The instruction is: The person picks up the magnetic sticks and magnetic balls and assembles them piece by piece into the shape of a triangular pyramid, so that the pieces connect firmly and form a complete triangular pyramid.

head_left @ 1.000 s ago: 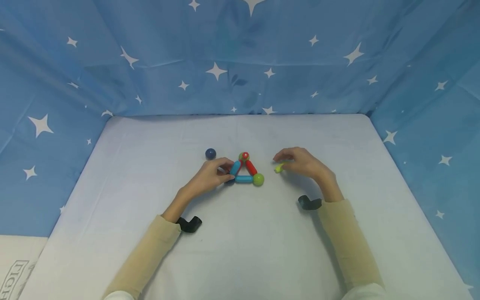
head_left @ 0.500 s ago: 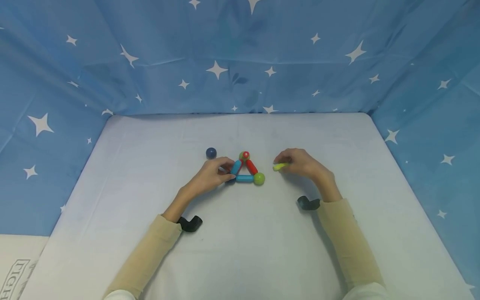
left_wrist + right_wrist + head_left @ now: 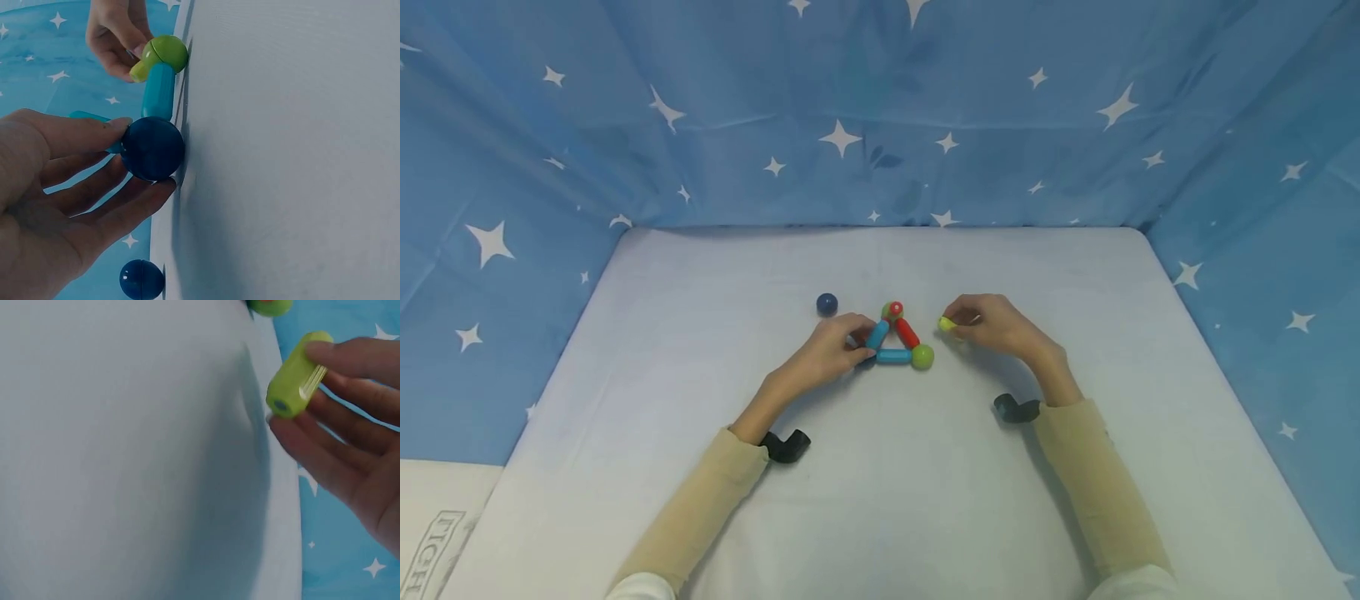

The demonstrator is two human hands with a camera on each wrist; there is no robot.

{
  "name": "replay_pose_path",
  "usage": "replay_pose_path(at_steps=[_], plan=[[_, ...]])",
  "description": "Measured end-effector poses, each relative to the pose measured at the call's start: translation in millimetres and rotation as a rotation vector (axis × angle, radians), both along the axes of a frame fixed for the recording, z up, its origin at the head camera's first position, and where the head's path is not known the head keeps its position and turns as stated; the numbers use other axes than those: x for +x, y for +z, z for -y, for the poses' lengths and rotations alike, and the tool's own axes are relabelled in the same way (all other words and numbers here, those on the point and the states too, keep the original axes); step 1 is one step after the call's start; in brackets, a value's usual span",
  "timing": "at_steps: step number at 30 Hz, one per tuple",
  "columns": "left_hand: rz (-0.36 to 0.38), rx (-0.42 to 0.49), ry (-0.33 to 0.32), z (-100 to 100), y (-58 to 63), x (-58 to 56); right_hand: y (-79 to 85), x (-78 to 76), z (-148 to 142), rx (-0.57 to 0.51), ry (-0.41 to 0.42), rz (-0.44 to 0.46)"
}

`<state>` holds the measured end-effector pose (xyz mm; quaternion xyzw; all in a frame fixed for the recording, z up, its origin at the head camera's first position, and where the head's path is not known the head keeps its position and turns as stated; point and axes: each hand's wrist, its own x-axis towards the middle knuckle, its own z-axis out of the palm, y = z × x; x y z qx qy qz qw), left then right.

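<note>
Balls and magnetic rods form a triangle on the white table. A dark blue ball (image 3: 153, 149) makes its near left corner, and my left hand (image 3: 826, 350) holds it between thumb and fingers. Blue rods (image 3: 894, 356) run from it to a green ball (image 3: 922, 357) at the right and to the far corner. There a red rod (image 3: 896, 308) points up from another green ball, overlapping it from above. A second red rod (image 3: 907, 334) forms the right side. Just right of the triangle, my right hand (image 3: 1000, 327) pinches a yellow-green rod (image 3: 297, 378), one end facing the right wrist camera.
A loose dark blue ball (image 3: 827, 304) lies behind my left hand. Black curved pieces (image 3: 788, 447) stick out at both wrists. Blue star-patterned cloth (image 3: 880, 117) rises along the back and sides of the white table (image 3: 895, 517).
My right hand has turned the yellow-green rod and brought it slightly left, closer to the triangle. The left hand keeps its hold at the blue corner; the whole head view shifts slightly.
</note>
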<state>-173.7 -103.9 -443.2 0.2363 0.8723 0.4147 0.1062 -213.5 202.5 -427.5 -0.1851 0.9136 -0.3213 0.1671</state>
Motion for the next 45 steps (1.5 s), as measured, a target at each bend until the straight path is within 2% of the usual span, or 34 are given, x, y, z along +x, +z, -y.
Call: replay_pose_path(at_steps=[10, 20, 25, 45], plan=[[-0.003, -0.019, 0.008, -0.5, 1.4, -1.3, 10.9, 7.1, 14.2, -0.147, 0.006, -0.024], [0.002, -0.015, 0.008, 0.6, 2.4, 0.6, 9.4, 14.4, 32.2, -0.228, 0.049, -0.019], [0.01, -0.012, 0.011, 0.8, 1.3, -0.2, 9.6, 19.2, 38.4, -0.242, 0.082, -0.014], [0.006, -0.015, 0.015, 0.7, 0.4, -0.4, 3.4, 21.7, 45.0, -0.227, 0.113, -0.051]])
